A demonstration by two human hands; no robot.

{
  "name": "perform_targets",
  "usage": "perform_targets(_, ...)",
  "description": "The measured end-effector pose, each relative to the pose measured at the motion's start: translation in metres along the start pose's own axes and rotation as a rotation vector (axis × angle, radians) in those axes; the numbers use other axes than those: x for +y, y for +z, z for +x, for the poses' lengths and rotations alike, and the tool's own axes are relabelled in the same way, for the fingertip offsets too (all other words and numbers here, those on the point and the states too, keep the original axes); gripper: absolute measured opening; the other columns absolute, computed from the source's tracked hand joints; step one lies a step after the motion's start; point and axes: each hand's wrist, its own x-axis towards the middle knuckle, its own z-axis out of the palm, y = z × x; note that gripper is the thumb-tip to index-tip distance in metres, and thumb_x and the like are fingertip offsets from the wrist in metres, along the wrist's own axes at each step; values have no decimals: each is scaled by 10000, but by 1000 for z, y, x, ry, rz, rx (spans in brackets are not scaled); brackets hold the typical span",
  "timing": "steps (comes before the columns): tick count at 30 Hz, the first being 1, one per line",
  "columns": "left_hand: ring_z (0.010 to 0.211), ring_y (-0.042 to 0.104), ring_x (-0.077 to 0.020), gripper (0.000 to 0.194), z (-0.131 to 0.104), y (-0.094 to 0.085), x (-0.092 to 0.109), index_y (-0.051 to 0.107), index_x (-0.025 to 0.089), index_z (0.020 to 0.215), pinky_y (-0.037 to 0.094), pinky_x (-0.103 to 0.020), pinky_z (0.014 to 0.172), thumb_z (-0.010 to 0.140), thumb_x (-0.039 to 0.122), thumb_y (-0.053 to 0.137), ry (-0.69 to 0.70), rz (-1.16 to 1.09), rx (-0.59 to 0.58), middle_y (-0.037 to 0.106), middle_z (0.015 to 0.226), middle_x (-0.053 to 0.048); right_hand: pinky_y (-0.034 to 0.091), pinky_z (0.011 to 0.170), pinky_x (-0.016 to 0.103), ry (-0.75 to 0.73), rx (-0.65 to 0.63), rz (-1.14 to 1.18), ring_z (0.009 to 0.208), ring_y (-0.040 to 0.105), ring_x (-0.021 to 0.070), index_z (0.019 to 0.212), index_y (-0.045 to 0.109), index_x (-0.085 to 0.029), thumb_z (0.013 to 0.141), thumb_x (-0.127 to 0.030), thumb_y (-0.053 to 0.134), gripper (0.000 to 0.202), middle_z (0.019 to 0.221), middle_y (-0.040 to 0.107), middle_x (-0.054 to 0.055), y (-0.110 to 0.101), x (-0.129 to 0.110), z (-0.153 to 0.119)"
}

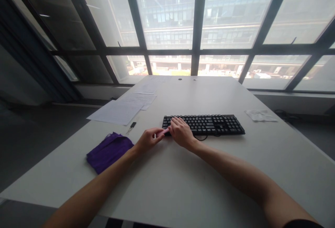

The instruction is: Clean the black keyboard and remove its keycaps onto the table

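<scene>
A black keyboard [209, 124] lies across the middle of the white table. At its left end, my left hand [151, 138] grips a small pink object [162, 133] between thumb and fingers. My right hand [181, 132] rests over the keyboard's left keys, its fingers together and reaching forward; its fingertips touch or nearly touch the pink object's right end. What lies under my right palm is hidden. Part of a cable [201, 139] curls out at the keyboard's near edge.
A folded purple cloth [108, 153] lies beside my left forearm, with a small black item [133, 125] on a strap beyond it. Paper sheets [117, 112] spread over the table's left side. A crumpled clear wrapper [260, 115] sits at the right. Windows stand behind the table [209, 95].
</scene>
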Motion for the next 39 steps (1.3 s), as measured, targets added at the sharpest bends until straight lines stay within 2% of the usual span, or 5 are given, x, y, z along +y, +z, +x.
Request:
perform_targets(10, 695, 583, -139, 334, -2, -5, 6, 740, 151, 1082, 464, -244, 664, 941, 412, 586, 44, -18, 81, 739, 888, -62, 358, 1164, 427, -7, 38, 43, 1304, 533, 261, 1205, 649, -99, 1022, -254, 421, 331, 1310, 644, 166, -1, -1, 0)
perform_targets(20, 668, 580, -134, 328, 0, -3, 2, 750, 164, 1066, 457, -236, 633, 926, 420, 602, -7, -22, 16, 743, 862, -38, 368, 1156, 439, -10, 24, 26, 1304, 534, 268, 1204, 651, -98, 1021, -271, 432, 334, 1322, 639, 169, 0, -1, -1)
perform_targets(28, 679, 583, -134, 336, -1, -6, 8, 747, 146, 1064, 468, -238, 649, 930, 418, 603, 33, -42, 108, 748, 887, -63, 350, 1170, 429, -10, 41, 42, 1327, 513, 259, 1235, 638, -94, 1025, -257, 405, 353, 1336, 632, 168, -1, -2, 0)
perform_targets(39, 662, 566, -129, 308, -1, -7, 9, 753, 159, 1062, 452, -234, 632, 927, 386, 595, 18, -27, 126, 742, 861, -50, 358, 1162, 431, -4, 26, 54, 1322, 518, 251, 1219, 643, -110, 1030, -256, 402, 339, 1328, 633, 173, -3, -4, 0)
